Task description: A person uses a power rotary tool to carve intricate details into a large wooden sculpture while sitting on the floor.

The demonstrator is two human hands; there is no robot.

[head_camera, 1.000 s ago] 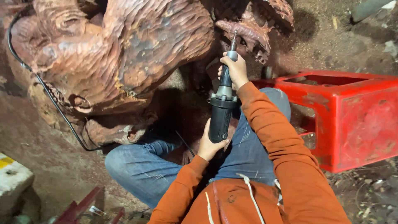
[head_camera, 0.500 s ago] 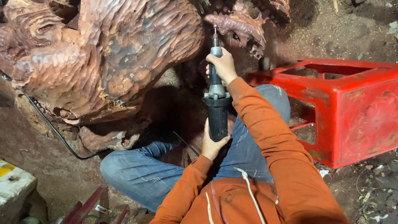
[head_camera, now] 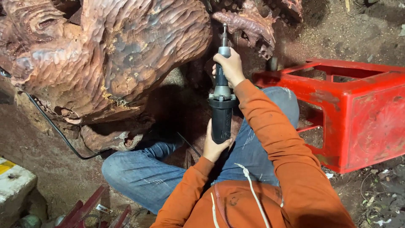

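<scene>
Gripping the slim grey neck of a die grinder [head_camera: 221, 105], the right hand [head_camera: 229, 67] is seen closed around the metal collar, while the left hand [head_camera: 214, 145] is cupped and pressed against the butt of the black cylindrical body. The tool is held upright between the knees, its thin bit raised to the underside of a knobbly carved projection [head_camera: 249, 21]. A large wood carving [head_camera: 114, 55] is noted to the left of the tool, reddish-brown, bulbous, and covered in rippled gouge marks with grey patches. A black cable [head_camera: 55, 128] is draped beneath the carving and trails over the dirt floor [head_camera: 46, 169]. Blue denim trousers [head_camera: 143, 175] and orange sleeves [head_camera: 278, 139] are worn. A scuffed red plastic crate [head_camera: 358, 114] is lying just beside the right arm. A white block [head_camera: 12, 185] is recorded at the lower left corner of the floor, with red metal bars [head_camera: 88, 209] near it.
</scene>
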